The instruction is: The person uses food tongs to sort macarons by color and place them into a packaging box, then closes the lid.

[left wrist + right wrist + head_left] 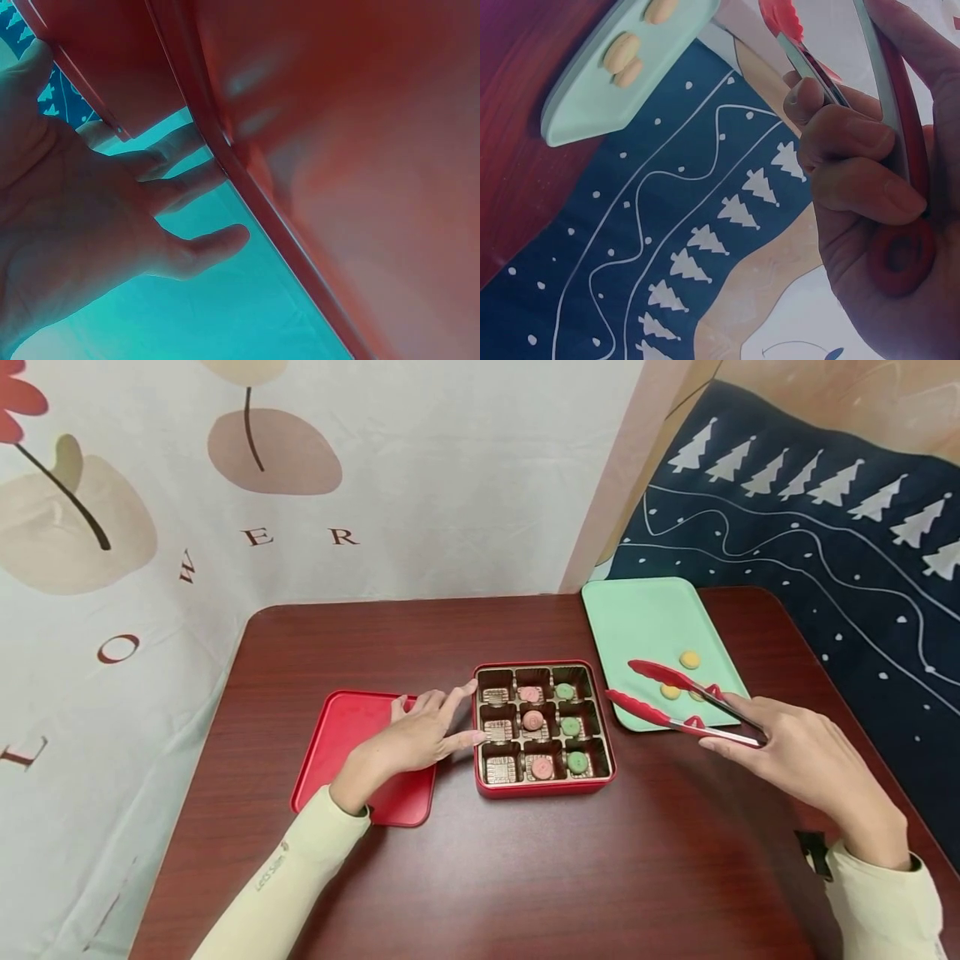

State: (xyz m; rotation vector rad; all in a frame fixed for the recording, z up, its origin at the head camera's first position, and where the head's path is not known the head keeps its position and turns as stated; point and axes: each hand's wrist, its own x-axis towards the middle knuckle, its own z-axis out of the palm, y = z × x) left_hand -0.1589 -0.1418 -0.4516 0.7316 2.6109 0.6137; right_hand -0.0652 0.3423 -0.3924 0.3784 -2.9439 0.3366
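Note:
My right hand grips red-tipped metal tongs, their arms spread apart with nothing between the tips. The tongs hang over the near part of a mint-green tray, which carries yellow macarons. Left of them stands a red box with a divided insert. Pink macarons fill its middle column and green macarons its right one; the left column shows bare plastic. With thumb and index finger spread, my left hand touches the box's left side.
A red lid lies left of the box, partly under my left hand and wrist. The dark wooden table ends at a printed white cloth behind and a navy cloth with white trees on the right.

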